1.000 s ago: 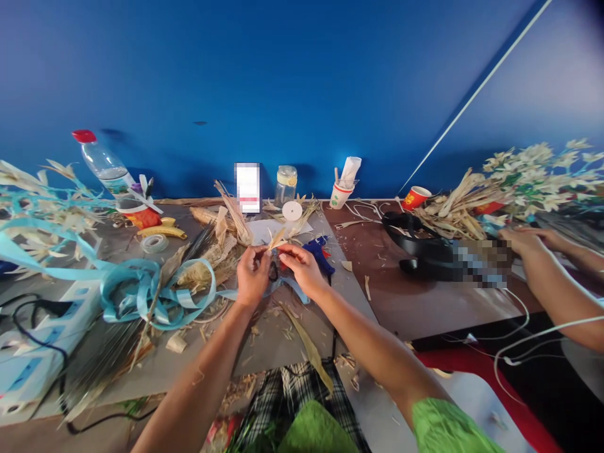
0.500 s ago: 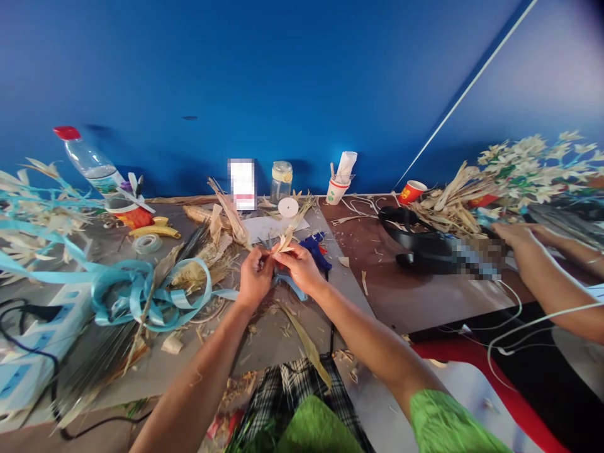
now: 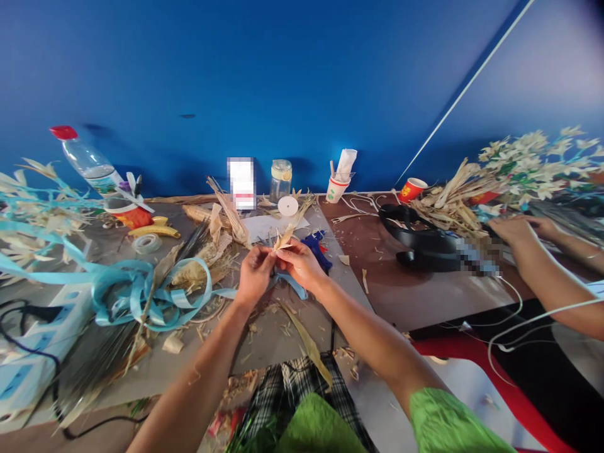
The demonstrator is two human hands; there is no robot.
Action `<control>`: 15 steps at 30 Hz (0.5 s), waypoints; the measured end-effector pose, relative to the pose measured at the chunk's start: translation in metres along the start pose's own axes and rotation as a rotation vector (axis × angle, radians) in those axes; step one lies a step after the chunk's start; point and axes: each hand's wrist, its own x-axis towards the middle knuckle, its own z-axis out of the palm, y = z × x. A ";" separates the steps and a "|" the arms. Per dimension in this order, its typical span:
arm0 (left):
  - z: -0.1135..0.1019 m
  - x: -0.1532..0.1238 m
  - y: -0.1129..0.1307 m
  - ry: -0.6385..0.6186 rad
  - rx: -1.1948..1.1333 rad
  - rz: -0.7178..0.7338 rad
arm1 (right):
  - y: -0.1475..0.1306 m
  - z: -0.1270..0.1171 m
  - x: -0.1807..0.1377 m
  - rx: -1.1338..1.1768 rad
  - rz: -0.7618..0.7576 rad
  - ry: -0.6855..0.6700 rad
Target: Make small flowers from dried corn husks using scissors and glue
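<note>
Between my two hands is a small corn husk flower (image 3: pixel 282 241) with pale pointed petals. My left hand (image 3: pixel 256 272) is closed, its fingertips pinching at the flower's base. My right hand (image 3: pixel 302 265) pinches the same flower from the other side, thumb and fingers together. The fingertips of both hands nearly meet; the flower's lower end is hidden by them. Light blue ribbon (image 3: pixel 295 286) lies under my hands. Just beyond my right hand rests a blue glue gun (image 3: pixel 315 245). Dried corn husks (image 3: pixel 231 220) lie beyond my left hand.
Coiled blue ribbon (image 3: pixel 127 292), a tape roll (image 3: pixel 146 243) and a power strip (image 3: pixel 44 340) lie left. A jar (image 3: pixel 281 182), a white disc (image 3: pixel 287 206) and a paper cup (image 3: pixel 338 189) stand behind. At right, a co-worker's hands (image 3: pixel 514 229) work near a black headband-like device (image 3: pixel 425 251).
The husk flower has turned slightly in my fingertips, its petals now spread more toward the camera. Both hands stay in nearly the same place.
</note>
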 end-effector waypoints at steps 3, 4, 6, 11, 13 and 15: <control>-0.003 0.001 -0.003 -0.019 -0.049 -0.030 | 0.000 -0.002 0.001 -0.022 -0.007 0.029; -0.003 0.001 -0.004 -0.029 -0.086 -0.048 | 0.001 -0.002 0.001 -0.025 -0.018 0.041; -0.004 0.002 -0.004 -0.059 -0.194 -0.099 | 0.001 -0.004 0.002 -0.027 -0.040 0.048; -0.006 0.003 0.005 -0.172 -0.395 -0.338 | -0.001 -0.007 -0.001 -0.065 -0.040 -0.058; -0.008 0.003 0.008 -0.232 -0.439 -0.402 | -0.002 -0.007 -0.003 -0.076 -0.020 -0.112; -0.011 0.002 0.008 -0.265 -0.480 -0.427 | -0.002 -0.006 -0.005 -0.082 -0.014 -0.131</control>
